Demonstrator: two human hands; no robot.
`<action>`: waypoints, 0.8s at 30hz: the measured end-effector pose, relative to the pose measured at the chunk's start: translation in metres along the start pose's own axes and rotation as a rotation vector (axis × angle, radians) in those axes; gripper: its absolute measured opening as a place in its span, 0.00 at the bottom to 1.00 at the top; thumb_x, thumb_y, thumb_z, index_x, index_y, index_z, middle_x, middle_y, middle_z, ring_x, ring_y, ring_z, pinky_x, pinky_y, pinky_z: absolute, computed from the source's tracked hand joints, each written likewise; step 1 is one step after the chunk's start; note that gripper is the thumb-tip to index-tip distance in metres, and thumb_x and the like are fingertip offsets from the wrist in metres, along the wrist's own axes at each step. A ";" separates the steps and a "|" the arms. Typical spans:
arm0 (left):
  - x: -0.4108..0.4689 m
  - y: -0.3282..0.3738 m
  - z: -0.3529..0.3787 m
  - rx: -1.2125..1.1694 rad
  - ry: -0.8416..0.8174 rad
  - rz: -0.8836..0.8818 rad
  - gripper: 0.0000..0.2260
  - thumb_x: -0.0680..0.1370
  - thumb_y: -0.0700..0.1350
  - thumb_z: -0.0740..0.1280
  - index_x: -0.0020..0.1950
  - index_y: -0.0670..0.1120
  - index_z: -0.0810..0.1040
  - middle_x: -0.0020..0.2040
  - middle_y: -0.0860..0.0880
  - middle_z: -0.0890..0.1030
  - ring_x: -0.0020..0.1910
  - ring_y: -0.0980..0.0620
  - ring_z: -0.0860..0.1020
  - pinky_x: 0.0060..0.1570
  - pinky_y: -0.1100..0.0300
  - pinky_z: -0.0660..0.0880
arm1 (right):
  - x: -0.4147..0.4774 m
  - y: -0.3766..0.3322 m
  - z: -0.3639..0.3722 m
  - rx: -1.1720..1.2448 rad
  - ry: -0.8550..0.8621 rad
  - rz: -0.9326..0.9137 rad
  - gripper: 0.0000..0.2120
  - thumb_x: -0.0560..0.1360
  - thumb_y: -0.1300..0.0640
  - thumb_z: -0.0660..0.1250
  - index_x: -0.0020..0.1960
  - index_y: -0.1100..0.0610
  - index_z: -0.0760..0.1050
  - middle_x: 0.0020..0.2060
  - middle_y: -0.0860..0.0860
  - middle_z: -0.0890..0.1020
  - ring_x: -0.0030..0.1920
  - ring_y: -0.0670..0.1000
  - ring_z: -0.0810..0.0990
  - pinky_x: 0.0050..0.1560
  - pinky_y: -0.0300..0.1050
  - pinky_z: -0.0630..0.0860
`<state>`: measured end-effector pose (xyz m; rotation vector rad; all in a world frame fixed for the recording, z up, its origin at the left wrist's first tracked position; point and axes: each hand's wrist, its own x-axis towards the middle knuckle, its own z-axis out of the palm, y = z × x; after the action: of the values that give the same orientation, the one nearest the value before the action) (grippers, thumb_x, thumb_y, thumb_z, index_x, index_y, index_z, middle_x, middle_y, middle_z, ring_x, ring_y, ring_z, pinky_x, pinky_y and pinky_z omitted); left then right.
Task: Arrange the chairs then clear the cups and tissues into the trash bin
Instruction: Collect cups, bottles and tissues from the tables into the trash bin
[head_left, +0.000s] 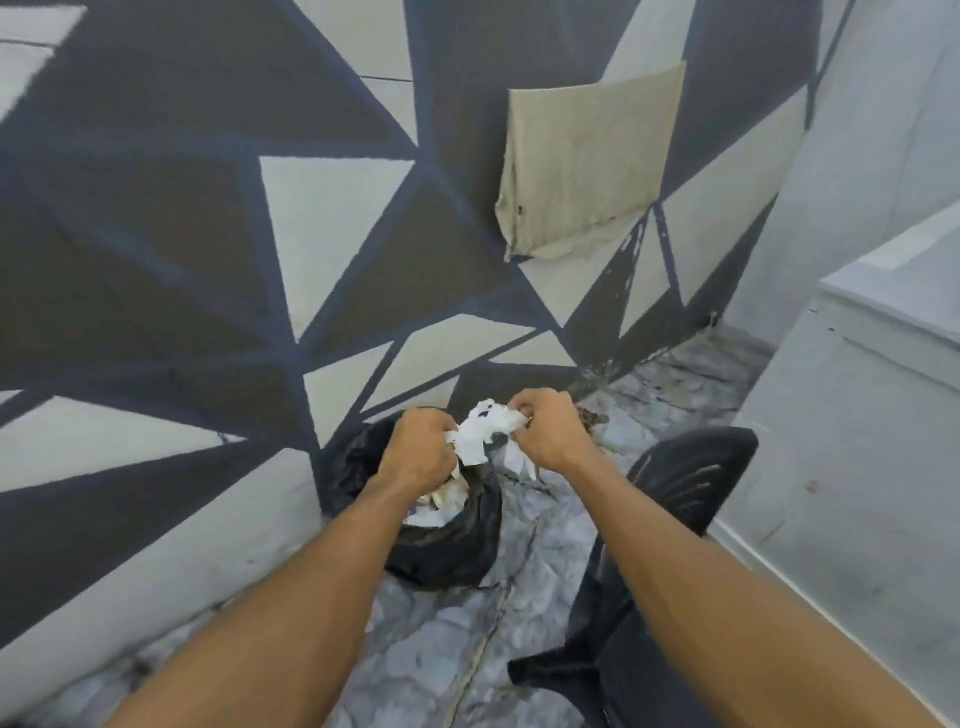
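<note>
A crumpled wad of white tissues is held between both hands, directly above the trash bin, which is lined with a black bag and stands against the patterned wall. My left hand grips the wad's left side. My right hand grips its right side. White paper scraps lie inside the bag below. A black plastic chair stands just right of the bin, under my right forearm.
A wall painted with grey and white triangles runs along the left and behind the bin. A beige cloth hangs on it. A white wall and ledge close the right side. Marbled grey floor lies between.
</note>
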<state>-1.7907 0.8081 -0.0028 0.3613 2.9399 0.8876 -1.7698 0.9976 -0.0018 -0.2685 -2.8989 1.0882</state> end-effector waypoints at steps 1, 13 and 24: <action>0.004 -0.015 -0.005 -0.002 0.009 -0.033 0.11 0.71 0.31 0.67 0.48 0.42 0.85 0.44 0.47 0.84 0.42 0.50 0.80 0.44 0.57 0.80 | 0.012 -0.010 0.014 -0.006 -0.026 -0.007 0.16 0.69 0.66 0.69 0.54 0.54 0.82 0.51 0.55 0.84 0.51 0.54 0.82 0.51 0.43 0.78; 0.136 -0.174 0.043 0.040 -0.149 -0.304 0.07 0.68 0.35 0.65 0.39 0.43 0.82 0.36 0.48 0.81 0.38 0.48 0.79 0.41 0.51 0.81 | 0.189 -0.005 0.185 -0.140 -0.351 0.046 0.08 0.69 0.58 0.72 0.47 0.48 0.82 0.43 0.49 0.85 0.44 0.51 0.82 0.46 0.48 0.82; 0.222 -0.243 0.151 0.212 -0.369 -0.352 0.14 0.73 0.40 0.67 0.58 0.46 0.81 0.56 0.41 0.79 0.54 0.39 0.79 0.52 0.49 0.77 | 0.265 0.072 0.289 -0.182 -0.475 0.245 0.18 0.71 0.54 0.72 0.60 0.50 0.79 0.54 0.53 0.84 0.55 0.55 0.81 0.57 0.51 0.79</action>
<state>-2.0397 0.7461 -0.2585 0.0059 2.6360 0.4147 -2.0465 0.9087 -0.2752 -0.4356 -3.4748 1.0367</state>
